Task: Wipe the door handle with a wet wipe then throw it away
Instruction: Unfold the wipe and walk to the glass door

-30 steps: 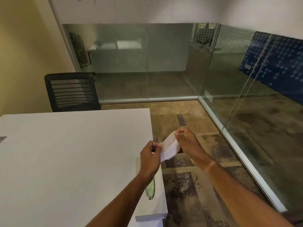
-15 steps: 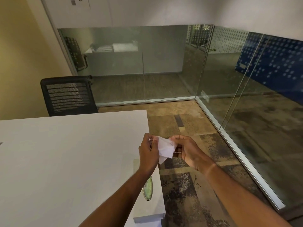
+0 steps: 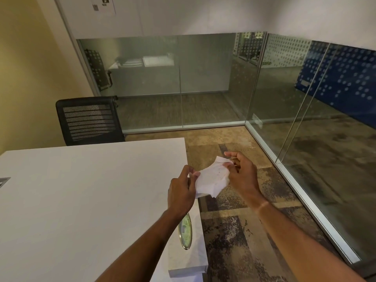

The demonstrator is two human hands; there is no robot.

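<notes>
A white wet wipe (image 3: 211, 180) is spread between both hands, above the right edge of the white table (image 3: 85, 196). My left hand (image 3: 180, 192) pinches its left edge with thumb and fingers. My right hand (image 3: 241, 173) pinches its upper right corner, with the index finger stretched out. The wipe is partly unfolded and hangs down in folded layers. No door handle shows in the head view.
A black mesh chair (image 3: 89, 121) stands behind the table by the yellow wall. Glass partitions (image 3: 203, 82) close off the back and right side. Patterned carpet (image 3: 234, 231) covers the floor to the right. An oval metal-rimmed opening (image 3: 185, 233) sits in the table's lower ledge.
The wipe was pulled taut, then bunched between my hands, and is now opened wider. My view has tilted upward slightly.
</notes>
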